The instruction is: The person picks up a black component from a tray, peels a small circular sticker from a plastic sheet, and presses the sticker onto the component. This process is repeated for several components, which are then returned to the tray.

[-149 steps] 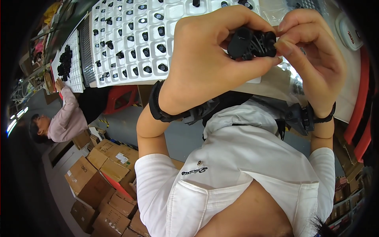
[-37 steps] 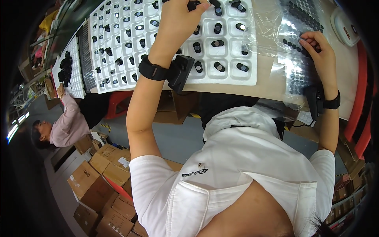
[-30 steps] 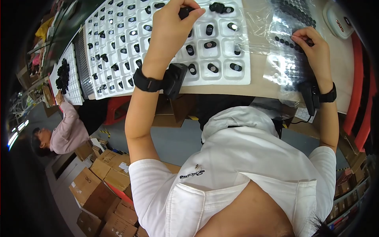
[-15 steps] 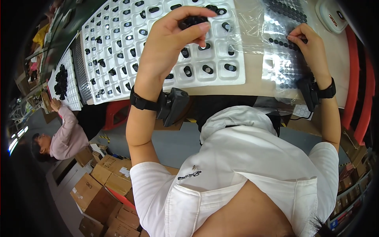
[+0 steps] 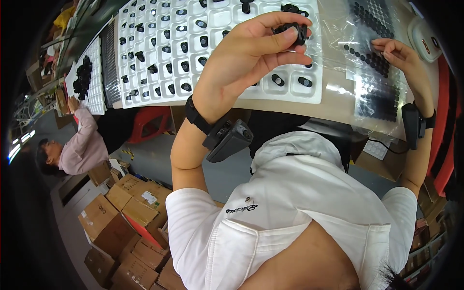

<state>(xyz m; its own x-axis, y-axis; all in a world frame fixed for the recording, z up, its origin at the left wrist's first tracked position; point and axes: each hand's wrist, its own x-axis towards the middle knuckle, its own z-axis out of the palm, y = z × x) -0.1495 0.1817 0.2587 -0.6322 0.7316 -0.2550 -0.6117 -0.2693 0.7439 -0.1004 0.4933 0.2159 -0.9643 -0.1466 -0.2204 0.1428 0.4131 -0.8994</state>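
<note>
My left hand [image 5: 261, 48] is closed around a small cluster of black plastic parts [image 5: 296, 35], raised over the white compartment tray [image 5: 282, 96]. Thumb and fingertips press on the parts, with the little finger extended. Rounded black pieces with a pale grey oval, such as one oblong piece [image 5: 305, 81], lie one or more to a compartment. My right hand [image 5: 405, 57] is over a clear sheet of round black pads [image 5: 376, 62]. Its index finger reaches to the sheet and its thumb tip is a little apart; I see nothing between them.
A pale plastic container [image 5: 424, 39] stands at the far right, near a red chair [image 5: 447, 130]. Clear film [image 5: 333, 53] lies between tray and pads. At the left, a person in pink [image 5: 87, 145] sits by a heap of black parts [image 5: 83, 77]. Cardboard boxes [image 5: 106, 222] are stacked below.
The view has shifted, so the tray appears further left against my arms. My left hand has turned, showing the black parts more clearly. My right thumb and index finger have come apart.
</note>
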